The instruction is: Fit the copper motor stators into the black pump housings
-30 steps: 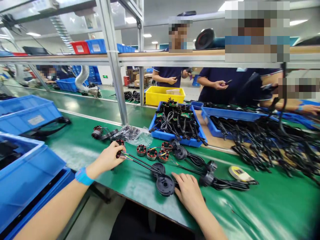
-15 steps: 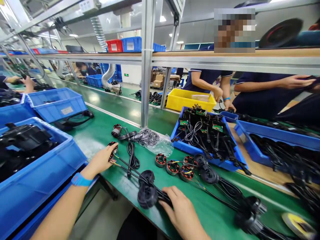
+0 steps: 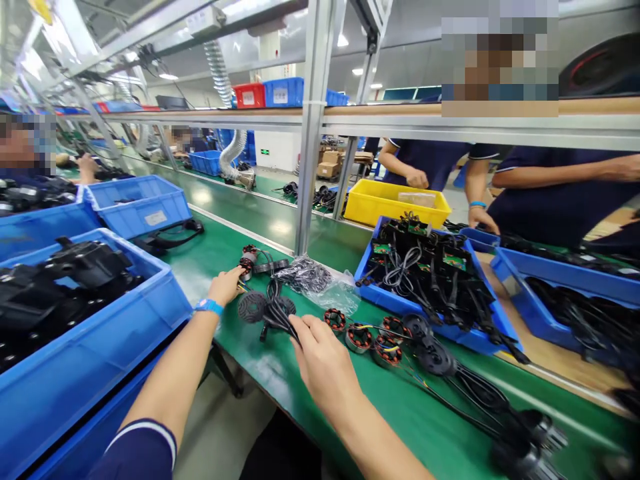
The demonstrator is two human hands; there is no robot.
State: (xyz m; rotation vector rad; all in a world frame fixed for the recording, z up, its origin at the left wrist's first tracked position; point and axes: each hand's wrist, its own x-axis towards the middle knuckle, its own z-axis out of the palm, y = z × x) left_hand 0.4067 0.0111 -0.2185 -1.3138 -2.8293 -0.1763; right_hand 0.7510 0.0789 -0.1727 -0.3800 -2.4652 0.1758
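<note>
My left hand [image 3: 226, 287] is closed around a motor stator [image 3: 245, 272], a ring with reddish windings, at the far part of the green bench. My right hand [image 3: 323, 357] grips a bundle of black cables [image 3: 281, 317]. Two round black plastic housings [image 3: 252, 307] hang on these cables, just in front of the right fingers. Behind the left fingertips, another stator [image 3: 249, 251] lies beside a black ring-shaped part [image 3: 270, 267]. A clear plastic bag of small dark parts [image 3: 313, 277] rests close by. Several more stators [image 3: 359, 338] sit to the right of my right hand.
A blue bin of black housings [image 3: 165, 280] stands at my left. On the right are a blue bin of wired parts [image 3: 367, 287] and a yellow bin [image 3: 355, 208]. A metal post [image 3: 310, 133] rises at the bench's back edge. Co-workers stand across the line.
Both hands have moved away from me along the bench. My right hand has carried the cables and housings forward and left, close to the left hand. The view has shifted left.
</note>
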